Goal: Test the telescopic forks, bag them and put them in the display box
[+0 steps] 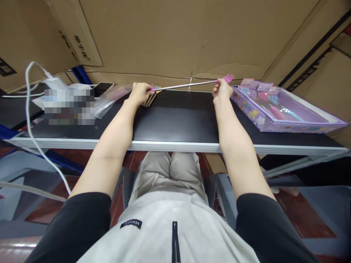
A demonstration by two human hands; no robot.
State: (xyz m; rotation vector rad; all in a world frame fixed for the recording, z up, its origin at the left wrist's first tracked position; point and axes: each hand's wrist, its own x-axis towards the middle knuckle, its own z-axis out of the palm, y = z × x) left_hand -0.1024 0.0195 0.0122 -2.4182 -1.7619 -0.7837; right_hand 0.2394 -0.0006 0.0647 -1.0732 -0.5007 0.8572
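Across the upper centre of the frame, a slim telescopic back scratcher (pixel 189 85) is held nearly level above the black tabletop (pixel 175 120), its metal shaft rising slightly toward the right.

Left hand (pixel 140 93): grasping the scratcher at its pink end piece (pixel 151 88), knuckles upward; exact finger placement hidden. Right hand (pixel 222 89): fingers curled around the opposite end, just beside the pink claw head (pixel 228 78), whose prongs project past the hand to the upper right. Both forearms extend over the table's silver front edge (pixel 175 146).

Beside and partly under the left hand: a bundle of metal rods (pixel 148 101) with coloured tips, yellow and blue among them, lying at a slant. Whether the hand touches the bundle cannot be told.

Left of the frame: a clear plastic bag (pixel 111 100) with pinkish contents, a smartphone (pixel 102 87) behind it, and a white cable (pixel 28 102) looping from a white plug (pixel 56 82) down past the table edge. A pixelated patch hides part of this group.

Right of the frame: an open lilac display box (pixel 270 126), near the right hand, containing small pink packets (pixel 246 83) and a clear-wrapped item (pixel 281 111) in pink and pale blue.

Upper frame: brown cardboard (pixel 175 36) standing behind the table.
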